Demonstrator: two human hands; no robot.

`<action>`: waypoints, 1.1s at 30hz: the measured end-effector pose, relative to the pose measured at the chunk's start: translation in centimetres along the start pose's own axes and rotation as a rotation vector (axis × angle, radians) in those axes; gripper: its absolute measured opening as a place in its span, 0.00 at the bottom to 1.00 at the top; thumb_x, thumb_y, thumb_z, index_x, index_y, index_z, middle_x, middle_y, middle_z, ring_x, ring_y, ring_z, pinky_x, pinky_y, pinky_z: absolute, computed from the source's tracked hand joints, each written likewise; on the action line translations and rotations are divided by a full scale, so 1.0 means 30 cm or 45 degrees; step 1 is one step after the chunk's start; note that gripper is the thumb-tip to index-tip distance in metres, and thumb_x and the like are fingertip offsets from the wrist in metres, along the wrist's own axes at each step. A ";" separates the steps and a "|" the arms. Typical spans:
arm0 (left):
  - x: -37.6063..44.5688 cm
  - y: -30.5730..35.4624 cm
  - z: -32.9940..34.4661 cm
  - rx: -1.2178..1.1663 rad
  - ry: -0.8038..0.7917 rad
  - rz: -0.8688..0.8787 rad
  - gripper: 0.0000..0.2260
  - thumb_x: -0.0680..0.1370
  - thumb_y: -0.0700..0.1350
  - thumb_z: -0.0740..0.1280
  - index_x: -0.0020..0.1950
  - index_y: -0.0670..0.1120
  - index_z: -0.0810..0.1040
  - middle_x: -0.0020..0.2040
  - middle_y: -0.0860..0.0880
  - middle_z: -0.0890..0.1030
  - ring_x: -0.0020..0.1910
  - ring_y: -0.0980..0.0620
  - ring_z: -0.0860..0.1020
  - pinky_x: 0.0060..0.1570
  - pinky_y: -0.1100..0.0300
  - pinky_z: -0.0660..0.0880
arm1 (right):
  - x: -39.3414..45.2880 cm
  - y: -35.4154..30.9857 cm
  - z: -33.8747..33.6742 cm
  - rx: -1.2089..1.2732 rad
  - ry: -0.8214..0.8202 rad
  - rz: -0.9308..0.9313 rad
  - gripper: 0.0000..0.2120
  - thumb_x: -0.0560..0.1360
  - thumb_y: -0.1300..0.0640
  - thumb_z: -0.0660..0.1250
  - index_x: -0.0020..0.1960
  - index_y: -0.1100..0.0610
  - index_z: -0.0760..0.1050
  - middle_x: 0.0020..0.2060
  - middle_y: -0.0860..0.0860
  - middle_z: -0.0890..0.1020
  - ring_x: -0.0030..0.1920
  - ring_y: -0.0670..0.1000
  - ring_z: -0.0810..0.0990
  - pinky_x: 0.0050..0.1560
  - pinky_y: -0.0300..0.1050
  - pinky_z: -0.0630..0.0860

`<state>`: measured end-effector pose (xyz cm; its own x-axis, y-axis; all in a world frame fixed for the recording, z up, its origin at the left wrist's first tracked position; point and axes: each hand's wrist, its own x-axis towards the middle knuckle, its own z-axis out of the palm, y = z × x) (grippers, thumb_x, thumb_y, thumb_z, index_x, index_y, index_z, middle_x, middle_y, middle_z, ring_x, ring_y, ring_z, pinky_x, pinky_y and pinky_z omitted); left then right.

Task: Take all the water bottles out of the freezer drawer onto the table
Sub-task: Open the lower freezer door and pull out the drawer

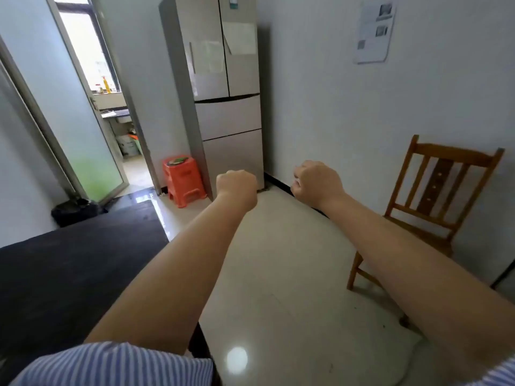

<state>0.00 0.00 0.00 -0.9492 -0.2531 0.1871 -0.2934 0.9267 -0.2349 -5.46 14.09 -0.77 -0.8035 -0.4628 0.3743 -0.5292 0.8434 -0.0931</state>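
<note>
A tall silver fridge (pixel 223 79) stands against the far wall, its two upper doors and two lower drawers (pixel 232 151) all closed. No water bottle shows. Both my arms stretch forward over the floor. My left hand (pixel 237 188) is a closed fist holding nothing, in front of the fridge's bottom drawer. My right hand (pixel 317 182) is also curled into a fist with nothing in it, to the right of the fridge near the wall. A dark table (pixel 69 274) lies at the lower left beside my left arm.
An orange plastic stool (pixel 182 179) stands left of the fridge. A wooden chair (pixel 429 204) sits against the right wall. A glass door (pixel 69 107) at the left opens onto another room. A black bin (pixel 73 208) stands beyond the table. Pale tiled floor (pixel 278 274) runs to the fridge.
</note>
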 end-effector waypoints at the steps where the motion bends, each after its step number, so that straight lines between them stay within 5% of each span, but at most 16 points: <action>1: 0.058 0.006 0.014 0.014 -0.044 0.002 0.14 0.77 0.38 0.59 0.61 0.40 0.76 0.61 0.42 0.78 0.61 0.42 0.75 0.56 0.53 0.73 | 0.056 0.023 0.031 -0.007 -0.026 0.007 0.14 0.77 0.59 0.56 0.55 0.65 0.75 0.54 0.60 0.77 0.57 0.60 0.75 0.51 0.47 0.73; 13: 1.002 -0.040 0.260 -0.025 -0.147 -0.129 0.13 0.79 0.41 0.58 0.60 0.41 0.77 0.60 0.42 0.78 0.59 0.42 0.76 0.54 0.54 0.71 | 0.962 0.280 0.446 -0.001 -0.126 -0.067 0.14 0.77 0.58 0.56 0.57 0.64 0.74 0.58 0.61 0.76 0.59 0.60 0.75 0.53 0.48 0.74; 25: 1.944 -0.356 0.531 -0.020 -0.184 -0.337 0.13 0.78 0.39 0.59 0.59 0.43 0.78 0.59 0.44 0.79 0.59 0.43 0.77 0.54 0.55 0.74 | 1.936 0.273 0.891 0.077 -0.168 -0.094 0.12 0.76 0.61 0.56 0.52 0.66 0.74 0.53 0.61 0.77 0.53 0.61 0.76 0.42 0.46 0.67; 33: 2.532 -0.501 0.753 -0.082 -0.293 -0.392 0.12 0.78 0.38 0.59 0.57 0.41 0.78 0.57 0.44 0.80 0.57 0.43 0.78 0.53 0.55 0.75 | 2.547 0.296 1.151 0.074 -0.191 -0.128 0.14 0.77 0.59 0.56 0.58 0.64 0.74 0.56 0.60 0.76 0.56 0.61 0.75 0.50 0.50 0.74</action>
<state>-70.27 -39.43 -3.80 -0.8209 -0.5708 0.0190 -0.5675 0.8115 -0.1392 -80.97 -23.19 -4.86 -0.7751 -0.5832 0.2433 -0.6203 0.7755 -0.1173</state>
